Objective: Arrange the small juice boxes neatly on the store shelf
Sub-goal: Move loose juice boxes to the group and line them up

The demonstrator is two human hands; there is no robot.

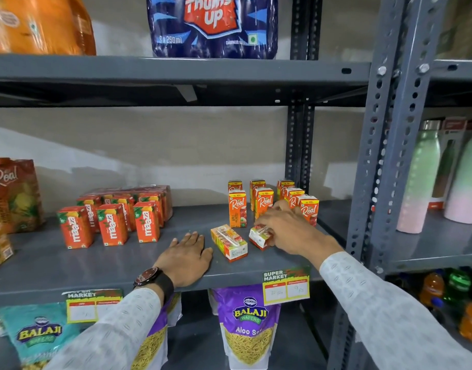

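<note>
Here, on the grey metal shelf (96, 265), a large Real carton (14, 194) stands at the far left, and just right of it a group of upright orange Maaza boxes (112, 224) sits in rows, with more of them in clear wrap behind. The left hand (185, 256), a dark watch (153, 280) on its wrist, lies palm down and flat on the bare shelf near the front edge, fingers spread, its grip open and holding nothing; its thumb is just beside a fallen juice box (229, 243) that lies on its side with the straw facing up. Right of that, a second fallen juice box (260, 236) also lies on its side, and the right hand (288, 228) is over it with fingers curled down onto its top; the grip touches the box, but I cannot tell whether it has fully closed around it. Behind both, the upright Real juice boxes (237, 209) stand in short rows running back toward the wall, some partly hidden by the right hand. A yellow price tag (285, 285) hangs from the shelf's front lip below, and further right pastel bottles (419, 180) stand on the neighbouring rack.
</note>
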